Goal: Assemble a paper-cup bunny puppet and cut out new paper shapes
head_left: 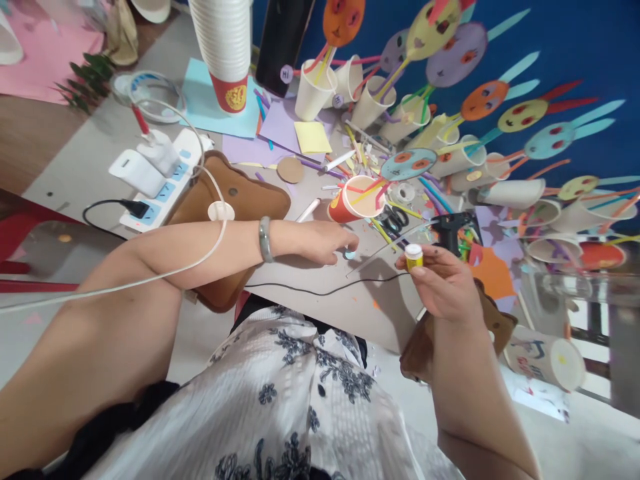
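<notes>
My left hand [324, 241], wearing a grey bangle [265, 240], rests low over the table with its fingers bent down. A small light blue piece [349, 255] shows at its fingertips, and the hand seems to pinch it; the thumb is hidden. My right hand [447, 280] is raised a little, thumb and fingers closed around a small yellow bottle with a white top [414, 257]. Just beyond my left hand leans a red and white paper cup [350, 201] with straws and a light blue paper face [409, 164] on it.
A black glue gun [447, 232] lies beyond my right hand, its black cord [320, 293] crossing the table. Black scissors [394, 219] lie near the cup. Several cups with paper rabbit faces line the blue wall. A power strip [170, 187] and tall cup stack [223, 47] stand left.
</notes>
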`<control>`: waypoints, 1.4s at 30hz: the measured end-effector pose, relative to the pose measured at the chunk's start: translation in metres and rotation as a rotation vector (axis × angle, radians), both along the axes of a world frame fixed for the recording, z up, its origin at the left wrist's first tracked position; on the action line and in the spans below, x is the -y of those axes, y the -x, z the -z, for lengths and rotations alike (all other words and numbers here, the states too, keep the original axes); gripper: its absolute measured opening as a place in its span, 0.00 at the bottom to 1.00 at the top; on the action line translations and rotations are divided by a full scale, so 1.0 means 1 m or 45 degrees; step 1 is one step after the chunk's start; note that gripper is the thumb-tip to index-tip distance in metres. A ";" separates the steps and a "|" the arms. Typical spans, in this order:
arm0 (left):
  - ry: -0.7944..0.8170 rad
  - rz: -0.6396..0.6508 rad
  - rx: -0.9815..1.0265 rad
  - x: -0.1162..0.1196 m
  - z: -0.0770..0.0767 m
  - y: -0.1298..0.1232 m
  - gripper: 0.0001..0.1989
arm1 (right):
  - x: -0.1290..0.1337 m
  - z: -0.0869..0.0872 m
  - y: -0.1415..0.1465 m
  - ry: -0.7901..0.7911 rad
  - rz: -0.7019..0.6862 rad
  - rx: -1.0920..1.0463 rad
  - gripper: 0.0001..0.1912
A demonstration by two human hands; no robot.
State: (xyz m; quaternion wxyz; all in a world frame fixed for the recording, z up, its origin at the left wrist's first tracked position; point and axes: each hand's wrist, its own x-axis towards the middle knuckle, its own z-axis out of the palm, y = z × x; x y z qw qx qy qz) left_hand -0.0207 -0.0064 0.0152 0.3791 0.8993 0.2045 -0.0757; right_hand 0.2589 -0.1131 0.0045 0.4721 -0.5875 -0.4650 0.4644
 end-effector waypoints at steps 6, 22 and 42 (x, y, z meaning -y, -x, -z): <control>-0.020 -0.031 0.023 0.001 0.002 0.000 0.24 | -0.010 -0.003 -0.024 -0.178 0.129 -0.007 0.20; -0.044 -0.091 0.040 0.000 0.000 0.000 0.19 | -0.060 0.058 -0.073 -0.374 0.525 0.368 0.29; 0.228 -0.193 0.263 -0.004 0.003 -0.001 0.21 | -0.101 0.055 -0.076 -0.143 0.609 0.542 0.31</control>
